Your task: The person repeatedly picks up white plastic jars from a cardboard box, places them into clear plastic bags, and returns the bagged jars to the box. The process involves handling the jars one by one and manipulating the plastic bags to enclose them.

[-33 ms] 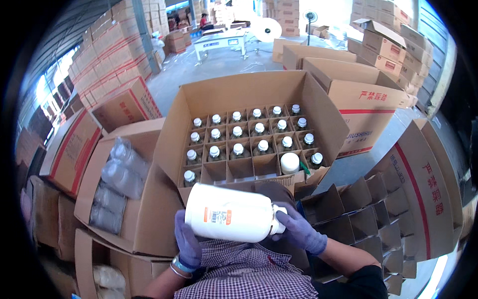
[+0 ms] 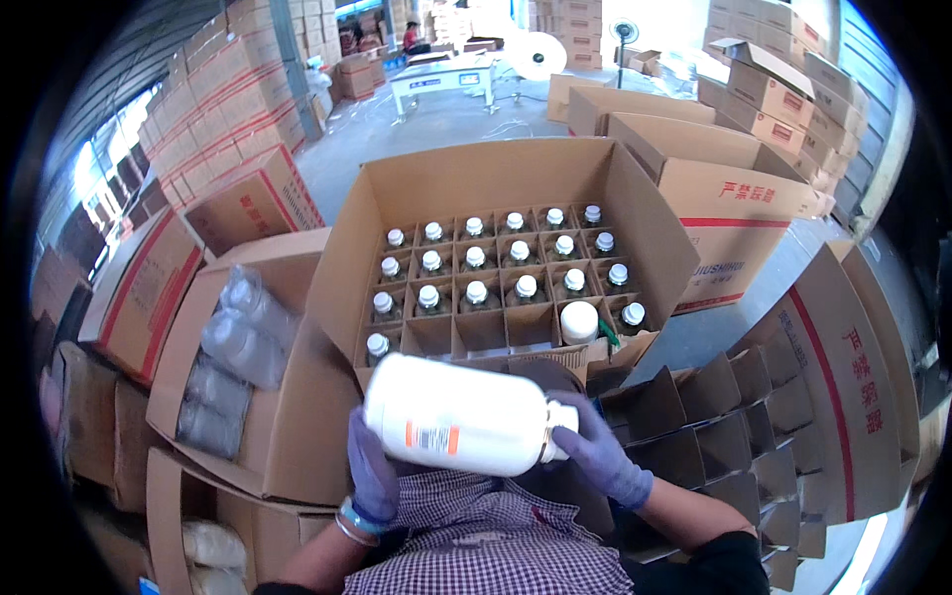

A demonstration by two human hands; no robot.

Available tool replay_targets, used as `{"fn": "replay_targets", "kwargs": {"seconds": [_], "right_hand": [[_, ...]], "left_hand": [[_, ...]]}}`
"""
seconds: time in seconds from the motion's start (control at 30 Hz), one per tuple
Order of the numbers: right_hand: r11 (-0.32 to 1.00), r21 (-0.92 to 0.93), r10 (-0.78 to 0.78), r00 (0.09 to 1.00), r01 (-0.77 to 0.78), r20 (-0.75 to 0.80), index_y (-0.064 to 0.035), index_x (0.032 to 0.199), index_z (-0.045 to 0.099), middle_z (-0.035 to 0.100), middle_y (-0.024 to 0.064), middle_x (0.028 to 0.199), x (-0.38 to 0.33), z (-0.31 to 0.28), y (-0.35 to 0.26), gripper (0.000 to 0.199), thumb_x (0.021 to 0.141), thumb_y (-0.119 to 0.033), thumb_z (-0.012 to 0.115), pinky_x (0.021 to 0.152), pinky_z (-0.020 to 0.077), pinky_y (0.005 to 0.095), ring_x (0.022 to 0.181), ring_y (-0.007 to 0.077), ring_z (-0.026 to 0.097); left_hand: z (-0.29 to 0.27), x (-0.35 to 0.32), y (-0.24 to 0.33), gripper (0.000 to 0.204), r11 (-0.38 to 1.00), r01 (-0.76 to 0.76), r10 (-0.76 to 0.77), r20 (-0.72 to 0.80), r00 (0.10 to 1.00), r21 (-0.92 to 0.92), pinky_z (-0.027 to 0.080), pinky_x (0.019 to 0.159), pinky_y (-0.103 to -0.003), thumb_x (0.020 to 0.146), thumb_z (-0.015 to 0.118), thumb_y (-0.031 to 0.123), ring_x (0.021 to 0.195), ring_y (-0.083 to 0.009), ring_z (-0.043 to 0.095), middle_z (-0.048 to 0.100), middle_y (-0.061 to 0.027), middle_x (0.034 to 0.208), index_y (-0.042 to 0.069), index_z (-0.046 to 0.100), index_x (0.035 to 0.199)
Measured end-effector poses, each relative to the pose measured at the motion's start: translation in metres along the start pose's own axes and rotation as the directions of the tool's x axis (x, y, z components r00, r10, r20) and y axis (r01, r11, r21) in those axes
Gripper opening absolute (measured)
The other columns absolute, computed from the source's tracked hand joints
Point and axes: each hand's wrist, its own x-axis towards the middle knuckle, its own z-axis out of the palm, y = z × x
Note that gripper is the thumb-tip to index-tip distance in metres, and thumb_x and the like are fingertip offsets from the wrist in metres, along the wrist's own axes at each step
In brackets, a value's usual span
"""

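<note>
A large white plastic bottle (image 2: 456, 409) lies on its side in front of me, its capped neck to the right and an orange-and-white label facing me. My left hand (image 2: 374, 468), in a purple glove, holds its base end. My right hand (image 2: 605, 458), gloved alike, is closed round the white cap (image 2: 563, 426) and neck. Just beyond is an open carton (image 2: 486, 159) with cardboard dividers, holding several clear bottles with white caps (image 2: 476, 292). A white-topped container (image 2: 579, 323) stands at its near right, beside a small green item (image 2: 609, 335).
Left of me, an open carton (image 2: 297, 397) holds clear plastic-wrapped bottles (image 2: 243, 342). Nearer is another carton (image 2: 167, 511) with pale wrapped items. On my right stands an open carton (image 2: 833, 397) with dividers. Cartons (image 2: 734, 233) stand beyond; a white table (image 2: 443, 79) is farther off.
The bottle has rolled in my hands, so its label now sits lower, and its base end has shifted slightly up and left. Both hands keep their hold.
</note>
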Motion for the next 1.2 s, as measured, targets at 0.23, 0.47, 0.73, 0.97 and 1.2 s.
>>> {"fn": "replay_targets", "kwargs": {"seconds": [0.23,0.47,0.73,0.97,1.2], "right_hand": [[0.541,-0.785,-0.703,0.675,0.303,-0.224,-0.007,0.125,0.057,0.052,0.0159,0.131,0.001,-0.05,-0.015,0.056,0.074,-0.012,0.08,0.103,0.0448,0.0456,0.121,0.036,0.053],[0.747,-0.637,-0.566,0.685,0.191,-0.458,-0.0044,0.128,0.052,0.049,0.0144,0.132,-0.01,-0.082,0.015,0.062,0.072,-0.008,0.077,0.111,0.0376,0.0432,0.125,0.0302,0.049],[0.882,-0.45,-0.426,0.646,0.14,-0.634,-0.0024,0.13,0.05,0.047,0.0127,0.133,-0.038,-0.097,0.024,0.063,0.074,-0.008,0.077,0.113,0.0353,0.0414,0.126,0.027,0.048],[0.876,-0.427,-0.449,0.699,0.223,-0.557,-0.0047,0.129,0.051,0.049,0.0119,0.127,0.001,-0.077,0.012,0.063,0.072,-0.011,0.078,0.11,0.0383,0.0413,0.121,0.0272,0.05],[0.939,-0.232,-0.343,0.689,0.252,-0.638,-0.0063,0.132,0.05,0.054,0.0118,0.122,-0.016,-0.069,-0.027,0.061,0.081,-0.032,0.073,0.104,0.0425,0.0388,0.114,0.0252,0.053]], "left_hand": [[0.062,0.118,-0.08,0.03,0.767,-0.363,0.358,0.116,0.926,0.529,0.047,0.085,-0.046,0.093,0.067,0.034,0.091,-0.0347,0.059,0.06,-0.0135,0.099,0.008,0.061,0.107],[0.141,0.155,-0.133,0.049,0.487,-0.603,-0.049,0.71,0.703,0.631,0.039,0.103,-0.052,0.08,0.074,0.044,0.118,-0.0343,0.056,0.062,-0.014,0.121,0.013,0.065,0.118],[0.053,0.201,-0.148,0.039,0.357,-0.172,-0.187,0.25,0.95,0.918,0.051,0.086,-0.049,0.081,0.073,0.036,0.109,-0.033,0.061,0.062,-0.0134,0.119,0.01,0.064,0.109],[-0.003,0.195,-0.224,0.064,0.332,-0.171,-0.314,0.279,0.907,0.928,0.055,0.088,-0.049,0.076,0.08,0.041,0.105,-0.0417,0.065,0.06,-0.0233,0.115,0.007,0.055,0.124],[-0.041,0.192,0.011,0.057,0.484,-0.378,0.15,0.351,0.924,0.789,0.054,0.077,-0.048,0.065,0.088,0.039,0.088,-0.0369,0.065,0.058,-0.0153,0.1,0.013,0.065,0.111]]}}
